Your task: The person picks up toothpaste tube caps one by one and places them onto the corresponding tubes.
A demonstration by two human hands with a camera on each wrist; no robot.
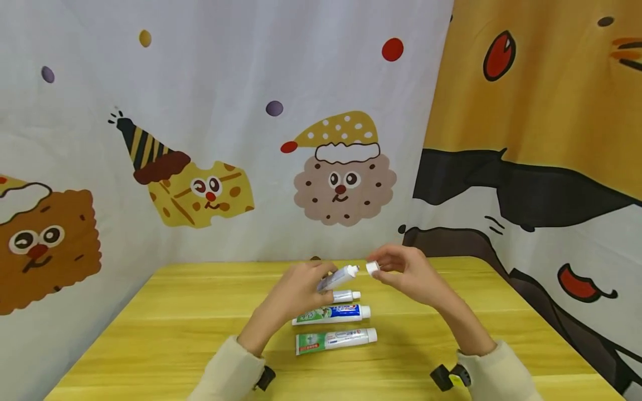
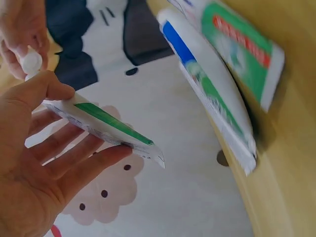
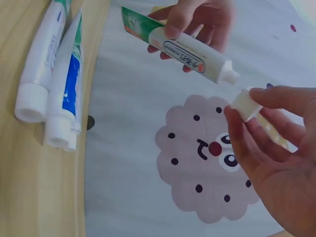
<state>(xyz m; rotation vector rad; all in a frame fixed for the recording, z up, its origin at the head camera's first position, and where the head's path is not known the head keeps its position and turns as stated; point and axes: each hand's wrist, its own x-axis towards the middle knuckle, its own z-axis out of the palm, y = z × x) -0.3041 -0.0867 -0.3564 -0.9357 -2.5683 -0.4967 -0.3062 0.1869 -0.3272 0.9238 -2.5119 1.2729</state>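
Observation:
My left hand (image 1: 300, 287) grips a white and green toothpaste tube (image 3: 182, 52) above the table, its bare nozzle pointing to the right. Between thumb and fingers, my right hand (image 1: 413, 274) pinches a white cap (image 3: 245, 104). A small gap separates the cap from the nozzle in the right wrist view. Below the hands, three more toothpaste tubes lie with their capped ends to the right: a small one (image 1: 346, 296) partly hidden by my left hand, a blue and green one (image 1: 333, 315), and a green and white one (image 1: 336, 340) nearest me.
The tubes lie on a yellow wood-grain table (image 1: 200, 317). Behind it hangs a pale curtain (image 1: 220, 83) with cartoon food figures, and an orange and black patterned section (image 1: 466, 122) covers the right side.

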